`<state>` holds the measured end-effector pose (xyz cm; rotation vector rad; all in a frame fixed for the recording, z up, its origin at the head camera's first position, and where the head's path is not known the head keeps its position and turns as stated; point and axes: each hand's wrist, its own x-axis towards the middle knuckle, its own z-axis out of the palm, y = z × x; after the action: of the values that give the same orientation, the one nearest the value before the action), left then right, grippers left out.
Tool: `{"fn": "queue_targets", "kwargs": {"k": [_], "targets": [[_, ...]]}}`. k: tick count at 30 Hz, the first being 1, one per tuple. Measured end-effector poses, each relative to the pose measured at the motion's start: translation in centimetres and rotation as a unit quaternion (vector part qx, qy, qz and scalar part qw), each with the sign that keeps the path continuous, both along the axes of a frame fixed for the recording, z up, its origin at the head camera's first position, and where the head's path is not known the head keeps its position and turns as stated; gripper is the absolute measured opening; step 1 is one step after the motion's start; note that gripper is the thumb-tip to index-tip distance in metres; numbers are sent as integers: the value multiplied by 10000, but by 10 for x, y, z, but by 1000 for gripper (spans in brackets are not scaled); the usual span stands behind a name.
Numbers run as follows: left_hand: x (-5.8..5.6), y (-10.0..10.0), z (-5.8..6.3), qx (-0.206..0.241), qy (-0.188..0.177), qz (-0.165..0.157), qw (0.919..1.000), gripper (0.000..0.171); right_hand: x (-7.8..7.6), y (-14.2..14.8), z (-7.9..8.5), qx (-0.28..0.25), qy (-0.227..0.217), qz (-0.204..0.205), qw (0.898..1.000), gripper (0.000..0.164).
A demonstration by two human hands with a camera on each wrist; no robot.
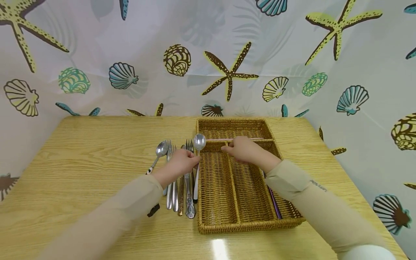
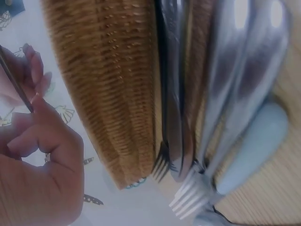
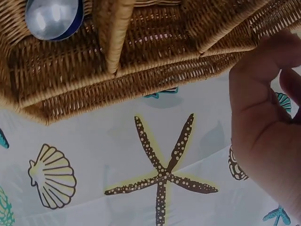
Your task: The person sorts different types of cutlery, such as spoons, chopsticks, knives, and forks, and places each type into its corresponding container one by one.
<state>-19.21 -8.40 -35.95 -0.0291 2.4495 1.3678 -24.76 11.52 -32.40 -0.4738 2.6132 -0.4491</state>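
My left hand (image 1: 182, 162) pinches a long metal spoon (image 1: 199, 142) by its thin handle, at the left rim of a wicker cutlery basket (image 1: 235, 227). The spoon's bowl points to the back. Thumb and fingertip close on the thin handle in the left wrist view. Over the basket's middle divider hovers my right hand (image 1: 245, 150), its fingers loosely bent with nothing seen in them. Left of the basket lie several forks (image 2: 188, 193), a knife with an ornate handle (image 1: 190, 207), a brown handle (image 1: 181, 198) and another spoon (image 1: 161, 148).
In the basket's right compartment lies a piece with a purple handle (image 1: 274, 202); a spoon bowl (image 3: 52, 19) shows there too. A thin pink stick (image 1: 221, 139) lies in the back compartment. A shell-print cloth (image 1: 143, 43) hangs behind the wooden table (image 1: 97, 151).
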Motion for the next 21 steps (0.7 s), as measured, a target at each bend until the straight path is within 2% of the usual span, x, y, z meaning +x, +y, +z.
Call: {"fn": "queue_targets", "kwargs": {"k": [6, 9, 15, 21], "targets": [[-2, 20, -1, 251, -35, 44, 9997, 33, 3, -11, -6, -634, -423, -316, 9966, 45], [0, 29, 1, 224, 10, 10, 9997, 31, 4, -15, -9, -870, -584, -404, 9937, 45], [0, 41, -2, 339, 205, 39, 9992, 24, 3, -19, -13, -1049, -541, -467, 9919, 42], [0, 45, -4, 415, 412, 138, 9982, 21, 2, -19, -14, -1236, -823, -655, 9867, 38]]}}
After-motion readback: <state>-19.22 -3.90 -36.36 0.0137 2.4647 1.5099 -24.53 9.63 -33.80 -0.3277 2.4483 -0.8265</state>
